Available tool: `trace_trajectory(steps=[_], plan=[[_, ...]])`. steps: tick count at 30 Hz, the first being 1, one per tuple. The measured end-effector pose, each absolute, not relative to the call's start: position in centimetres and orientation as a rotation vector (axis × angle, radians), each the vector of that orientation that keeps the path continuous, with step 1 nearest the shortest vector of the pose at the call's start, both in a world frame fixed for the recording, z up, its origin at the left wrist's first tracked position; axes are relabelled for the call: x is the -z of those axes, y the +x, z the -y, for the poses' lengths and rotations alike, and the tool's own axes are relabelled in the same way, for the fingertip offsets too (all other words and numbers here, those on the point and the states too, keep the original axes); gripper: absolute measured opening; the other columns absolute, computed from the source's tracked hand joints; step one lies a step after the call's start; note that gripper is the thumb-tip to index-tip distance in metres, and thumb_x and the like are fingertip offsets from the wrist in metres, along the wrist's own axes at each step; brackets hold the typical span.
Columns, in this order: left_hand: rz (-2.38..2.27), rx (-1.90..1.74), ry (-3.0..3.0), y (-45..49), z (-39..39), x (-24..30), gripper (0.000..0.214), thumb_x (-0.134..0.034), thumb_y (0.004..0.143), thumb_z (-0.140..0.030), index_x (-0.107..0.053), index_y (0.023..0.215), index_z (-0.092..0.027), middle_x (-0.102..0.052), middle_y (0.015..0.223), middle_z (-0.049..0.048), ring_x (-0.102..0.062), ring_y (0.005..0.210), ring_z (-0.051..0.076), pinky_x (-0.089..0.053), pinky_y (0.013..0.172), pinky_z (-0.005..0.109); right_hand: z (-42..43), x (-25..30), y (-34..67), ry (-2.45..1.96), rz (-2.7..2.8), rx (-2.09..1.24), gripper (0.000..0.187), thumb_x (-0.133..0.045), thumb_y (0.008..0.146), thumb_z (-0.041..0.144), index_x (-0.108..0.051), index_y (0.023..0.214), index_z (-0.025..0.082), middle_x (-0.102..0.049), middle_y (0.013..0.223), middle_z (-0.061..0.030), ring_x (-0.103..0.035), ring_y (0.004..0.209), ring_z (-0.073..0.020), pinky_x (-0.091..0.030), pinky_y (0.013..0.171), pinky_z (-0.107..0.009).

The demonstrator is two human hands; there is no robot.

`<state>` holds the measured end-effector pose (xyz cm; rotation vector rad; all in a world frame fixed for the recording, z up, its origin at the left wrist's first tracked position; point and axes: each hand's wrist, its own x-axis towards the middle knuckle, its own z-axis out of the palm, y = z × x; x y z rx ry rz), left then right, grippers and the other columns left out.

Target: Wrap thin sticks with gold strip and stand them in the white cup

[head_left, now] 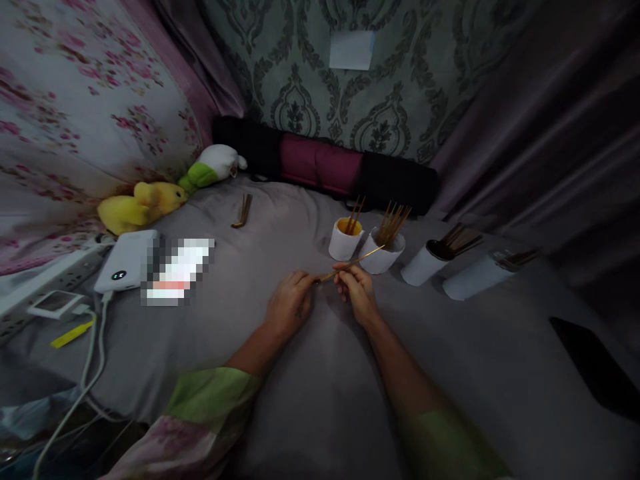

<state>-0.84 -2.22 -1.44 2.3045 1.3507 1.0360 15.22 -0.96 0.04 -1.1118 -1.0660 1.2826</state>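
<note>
Here are both hands, out over the grey sheet in the middle of the scene! The right hand [357, 292] has the thin golden stick [369, 253] pinched between thumb and fingers, no gap showing in that grip. The left hand [293, 303] comes in beside it, fingers curled, fingertips right at the stick's near left end; whether they close on it, I can't tell.

The stick slants far and right, its tip crossing in front of the wide white cup [371, 262], which bristles with upright sticks. Just left of that stands the small white cup [341, 248], yellow inside, a few sticks leaning in it. On the right, two white tubes, the nearer-in one [423, 265] and the far-right one [470, 281], tilt rightward with sticks poking out. And over on the far left, a little bundle of sticks [244, 211] lies on the sheet!
</note>
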Motion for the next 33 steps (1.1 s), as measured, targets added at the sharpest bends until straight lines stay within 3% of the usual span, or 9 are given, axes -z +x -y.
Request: trace_trajectory(steps=[12, 22, 33], plan=[[-1.365, -1.083, 2.034, -0.6, 2.0, 1.5, 0.026, -0.041, 0.079, -0.013, -0.059, 0.098, -0.016, -0.062, 0.091, 0.0064, -0.055, 0.087, 0.016, -0.043, 0.079, 0.03, 0.9, 0.2, 15.2, -1.127, 1.06, -1.258, 0.03, -0.054, 0.072, 0.044, -0.058, 0.085, 0.017, -0.05, 0.061, 0.003, -0.041, 0.045, -0.0058, -0.026, 0.034, -0.017], [-1.363, -1.065, 1.594, 0.0, 1.9, 1.4, 0.024, -0.044, 0.076, -0.019, -0.063, 0.09, -0.016, -0.065, 0.081, 0.0037, -0.058, 0.072, 0.013, -0.045, 0.065, 0.024, 0.7, 0.2, 15.4, -1.177, 1.048, -1.202, 0.027, -0.051, 0.074, 0.042, -0.057, 0.084, 0.017, -0.047, 0.06, 0.0036, -0.039, 0.044, -0.0056, -0.026, 0.034, -0.016], [-1.092, -0.948, 1.099, 0.6, 1.9, 1.4, 0.039, -0.045, 0.064, -0.008, -0.056, 0.101, -0.01, -0.063, 0.079, 0.0052, -0.052, 0.053, 0.007, -0.04, 0.046, 0.019, 0.7, 0.0, 15.5, -1.183, 1.045, -1.166, 0.023, -0.051, 0.074, 0.04, -0.055, 0.079, 0.018, -0.04, 0.053, 0.0057, -0.033, 0.041, -0.0059, -0.024, 0.035, -0.018]])
